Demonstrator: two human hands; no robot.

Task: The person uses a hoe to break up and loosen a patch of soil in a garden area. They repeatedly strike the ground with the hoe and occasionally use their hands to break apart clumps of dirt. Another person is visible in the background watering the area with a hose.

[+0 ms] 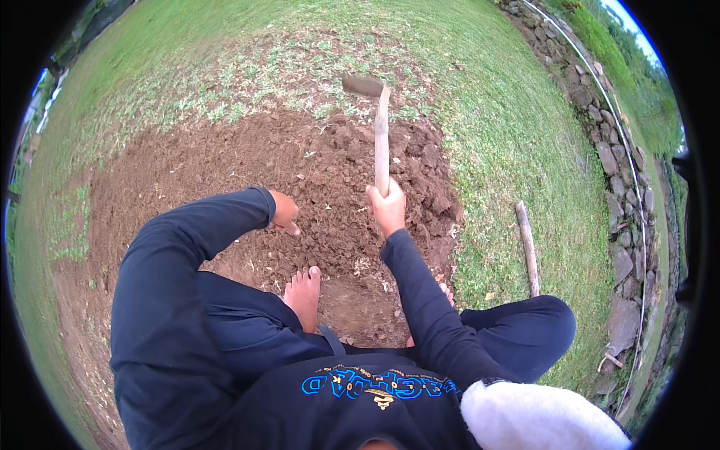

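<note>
My right hand [388, 207] grips the wooden handle of a short hoe [382, 140] near its lower end. The handle points away from me, and its dark blade [363, 86] is raised over the weedy far edge of the dug soil, blurred by motion. Over the broken brown soil [326, 185] hangs my left hand [285, 212], bent down at the wrist with its fingers partly curled. Nothing shows in it, but its palm side is hidden.
My bare left foot [304, 295] rests on the soil; the other is mostly hidden by my right arm. Low weeds [270, 73] border the dug patch. On the grass to the right lies a wooden stick [527, 247], with a stone wall [621, 225] beyond it.
</note>
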